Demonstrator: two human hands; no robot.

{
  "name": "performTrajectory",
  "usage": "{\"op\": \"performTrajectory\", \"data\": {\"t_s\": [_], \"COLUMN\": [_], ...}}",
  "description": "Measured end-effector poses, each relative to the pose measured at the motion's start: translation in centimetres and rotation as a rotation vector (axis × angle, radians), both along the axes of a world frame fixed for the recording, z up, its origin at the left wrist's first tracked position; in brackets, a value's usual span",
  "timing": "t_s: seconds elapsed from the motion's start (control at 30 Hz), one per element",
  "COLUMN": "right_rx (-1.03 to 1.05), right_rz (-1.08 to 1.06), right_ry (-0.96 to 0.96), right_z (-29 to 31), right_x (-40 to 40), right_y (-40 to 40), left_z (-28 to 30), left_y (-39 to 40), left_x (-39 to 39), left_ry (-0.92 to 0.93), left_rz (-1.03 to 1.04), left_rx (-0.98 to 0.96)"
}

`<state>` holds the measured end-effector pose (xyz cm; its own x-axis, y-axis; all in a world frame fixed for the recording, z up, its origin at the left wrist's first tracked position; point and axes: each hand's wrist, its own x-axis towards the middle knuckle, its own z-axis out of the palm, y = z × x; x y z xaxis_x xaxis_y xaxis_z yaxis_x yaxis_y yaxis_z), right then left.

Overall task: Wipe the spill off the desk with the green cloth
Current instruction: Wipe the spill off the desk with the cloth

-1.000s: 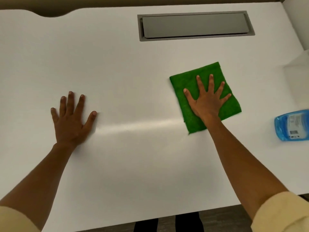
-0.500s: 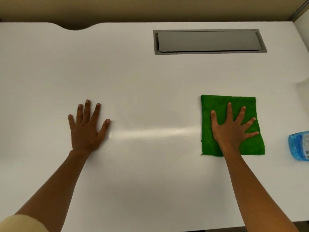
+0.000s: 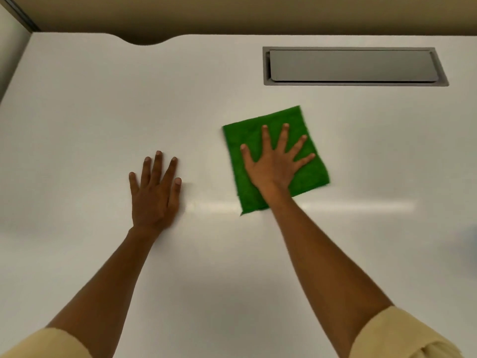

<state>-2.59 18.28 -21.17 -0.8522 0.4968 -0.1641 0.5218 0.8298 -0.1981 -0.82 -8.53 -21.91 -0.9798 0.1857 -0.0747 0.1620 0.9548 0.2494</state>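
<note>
The green cloth (image 3: 242,161) lies flat on the white desk (image 3: 90,125), a little right of centre. My right hand (image 3: 275,164) presses down on it with fingers spread straight. My left hand (image 3: 154,192) rests flat on the bare desk to the left of the cloth, fingers straight. A bright streak of reflected light (image 3: 361,205) runs across the desk just below the cloth. No liquid shows clearly on the surface.
A grey cable hatch (image 3: 353,65) is set into the desk at the back right. The desk's far edge has a curved cut-out (image 3: 144,41). A faint blue blur (image 3: 471,244) shows at the right border.
My right hand has slid the cloth leftwards, closer to my left hand, and the cloth has turned slightly. The view has swung, so the blue bottle is nearly out of frame.
</note>
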Motion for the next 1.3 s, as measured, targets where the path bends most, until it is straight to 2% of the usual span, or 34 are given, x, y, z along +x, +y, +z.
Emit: {"op": "performTrajectory", "data": {"t_s": [0.23,0.5,0.67,0.97,1.13,1.3], "right_rx": [-0.003,-0.009,0.012,0.105,0.106,0.075], "right_rz": [0.362,0.418,0.324,0.007,-0.169,-0.26], "right_ry": [0.08,0.098,0.048,-0.06,-0.095,-0.053], "right_z": [-0.4,-0.7,-0.6,-0.8,-0.8,-0.8], "right_x": [4.5,12.4,16.2,20.2,19.0,14.2], "right_y": [-10.9,-10.4,-6.2,5.0,10.8,13.6], "left_z": [-0.2,-0.1,-0.2,-0.3,-0.5,-0.4], "left_y": [-0.4,-0.5,-0.2,-0.3,-0.2,0.1], "left_x": [-0.3,-0.1,0.0,0.2,0.1,0.1], "left_ry": [-0.002,0.01,0.007,0.024,0.02,0.016], "left_rz": [0.025,0.002,0.013,0.006,0.0,0.006], "left_rx": [0.137,0.083,0.062,0.008,-0.006,-0.024]}}
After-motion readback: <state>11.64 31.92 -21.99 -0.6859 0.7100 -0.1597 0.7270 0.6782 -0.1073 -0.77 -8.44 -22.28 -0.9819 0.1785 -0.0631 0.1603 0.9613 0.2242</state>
